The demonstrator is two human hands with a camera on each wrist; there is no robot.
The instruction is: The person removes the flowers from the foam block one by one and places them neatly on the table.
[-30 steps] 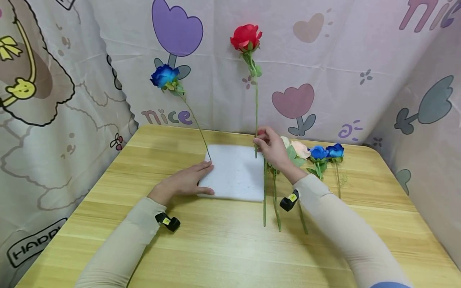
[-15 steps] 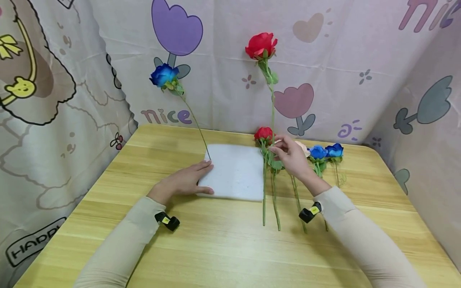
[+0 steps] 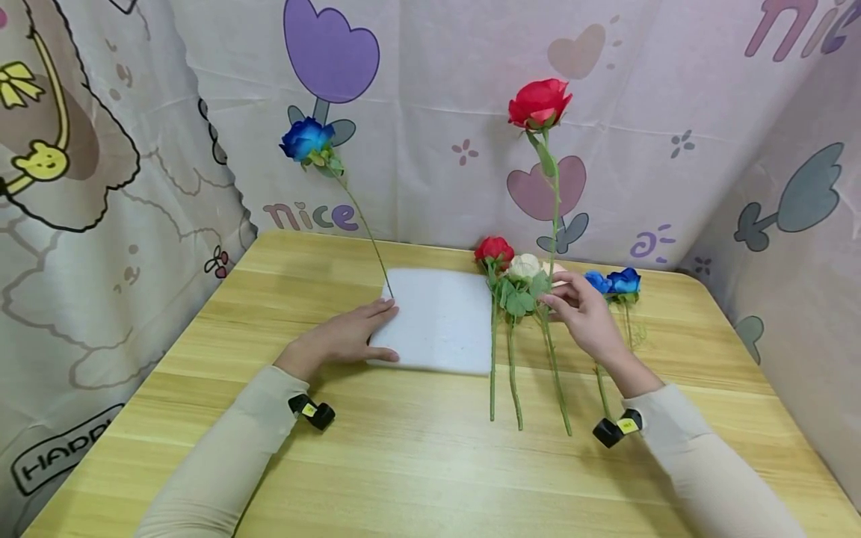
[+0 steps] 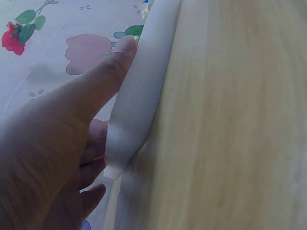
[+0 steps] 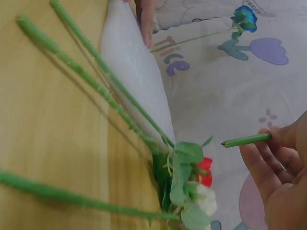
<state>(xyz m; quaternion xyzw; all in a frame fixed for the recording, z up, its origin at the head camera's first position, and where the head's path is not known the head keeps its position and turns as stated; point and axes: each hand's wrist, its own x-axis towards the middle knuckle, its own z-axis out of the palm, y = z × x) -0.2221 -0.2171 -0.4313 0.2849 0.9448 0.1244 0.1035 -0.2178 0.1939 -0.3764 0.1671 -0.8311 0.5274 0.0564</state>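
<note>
My right hand (image 3: 584,310) pinches the stem of a red rose (image 3: 540,104) between thumb and fingertips. The rose stands upright, and its cut stem end (image 5: 247,140) pokes out below the fingers in the right wrist view. My left hand (image 3: 344,334) rests on the left side of a white foam block (image 3: 440,321), thumb and fingers spread along its edge; the thumb (image 4: 112,64) lies nearly straight in the left wrist view. A blue rose (image 3: 307,140) stands in the block's left side beside the left fingertips, its stem leaning left.
Right of the block, another red rose (image 3: 494,250) and a white rose (image 3: 524,267) lie on the wooden table (image 3: 403,463), stems toward me. Blue roses (image 3: 625,281) lie farther right. A printed cloth (image 3: 417,172) hangs behind the table.
My right hand has moved right with the red rose, from the block's far right corner to over the lying roses, and the bloom is lower. My left hand has stayed put.
</note>
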